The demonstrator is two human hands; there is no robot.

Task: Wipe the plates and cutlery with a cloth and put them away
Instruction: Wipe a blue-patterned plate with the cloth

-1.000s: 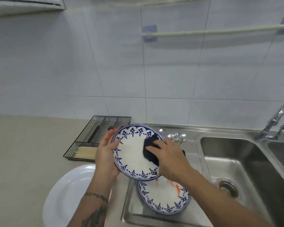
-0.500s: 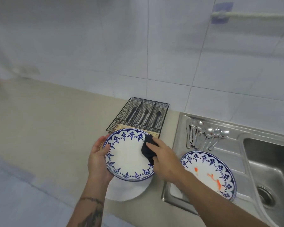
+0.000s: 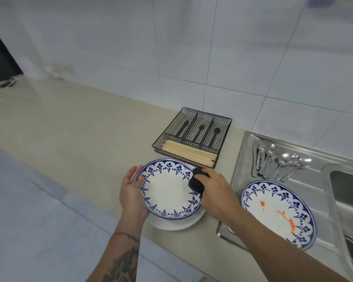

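While the left hand [image 3: 131, 192] holds the blue-patterned plate [image 3: 168, 189] by its left rim, fingers curled under it, the right hand [image 3: 214, 192] pinches a dark cloth [image 3: 196, 181] against the plate's right edge; this plate is just above a white plate [image 3: 177, 224] on the surface [image 3: 80, 139]; to the right, a stained plate [image 3: 277, 212] lies on the draining board [image 3: 322, 159]; beyond it lie spoons and forks [image 3: 277, 161]; farther back stands a wire tray [image 3: 194, 137] holding chopsticks [image 3: 189, 152].
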